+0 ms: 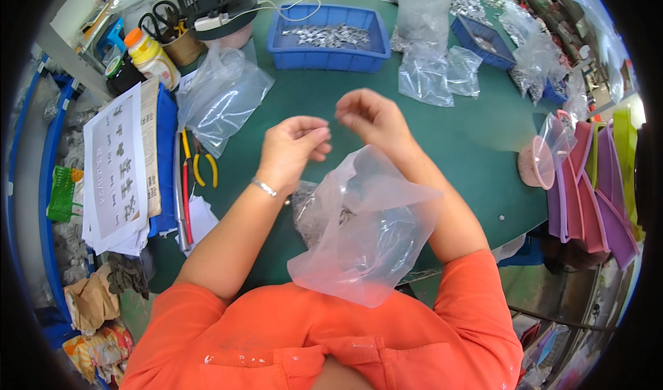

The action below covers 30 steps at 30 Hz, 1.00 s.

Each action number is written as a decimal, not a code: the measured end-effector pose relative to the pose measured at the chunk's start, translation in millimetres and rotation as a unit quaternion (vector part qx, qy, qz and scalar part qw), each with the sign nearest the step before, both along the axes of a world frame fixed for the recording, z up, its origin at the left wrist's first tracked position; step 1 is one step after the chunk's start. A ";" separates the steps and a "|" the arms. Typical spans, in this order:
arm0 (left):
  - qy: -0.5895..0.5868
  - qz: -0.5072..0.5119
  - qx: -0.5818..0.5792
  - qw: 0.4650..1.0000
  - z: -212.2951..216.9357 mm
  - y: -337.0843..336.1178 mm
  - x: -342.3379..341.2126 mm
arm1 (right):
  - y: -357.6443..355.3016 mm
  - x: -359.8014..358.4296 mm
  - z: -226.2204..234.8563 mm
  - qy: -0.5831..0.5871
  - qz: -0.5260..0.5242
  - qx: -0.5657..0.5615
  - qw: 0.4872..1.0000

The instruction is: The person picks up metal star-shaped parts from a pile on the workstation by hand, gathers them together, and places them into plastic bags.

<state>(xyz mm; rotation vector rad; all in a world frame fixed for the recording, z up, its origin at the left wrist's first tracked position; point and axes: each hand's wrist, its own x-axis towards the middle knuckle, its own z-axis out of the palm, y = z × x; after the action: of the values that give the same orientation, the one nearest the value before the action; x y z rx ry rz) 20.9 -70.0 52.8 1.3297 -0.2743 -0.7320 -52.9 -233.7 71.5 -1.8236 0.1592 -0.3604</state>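
My left hand [293,148] and my right hand [376,117] are raised over the green table, close together but apart. The left fingers are bent toward the thumb in a pinch; whatever they hold, if anything, is too small to make out. The fingers of my right hand curl in the same way, and their tips are partly hidden. Below my hands, against my orange shirt, lies a clear plastic bag [373,231], its loose mouth spread under my right forearm. Small grey metal pieces [314,217] show at its left side.
A blue tray [331,61] of small silvery pieces stands ahead. Clear bags [224,96] lie at left, beside yellow-handled pliers [205,167] and printed sheets [114,169]. To the right are a pink cup [535,163], purple and pink bins [580,183] and a smaller blue tray [483,43].
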 end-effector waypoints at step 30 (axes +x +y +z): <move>-0.211 0.245 -0.005 0.946 10.8 49.4 31.5 | 29.1 68.9 46.5 -0.010 -0.039 0.002 0.999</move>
<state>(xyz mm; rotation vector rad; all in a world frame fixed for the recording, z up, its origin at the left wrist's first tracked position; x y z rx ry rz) 52.4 -20.6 63.6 1.4598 -0.2692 -0.0215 15.9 -204.6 118.1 -1.8128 0.2187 -0.4330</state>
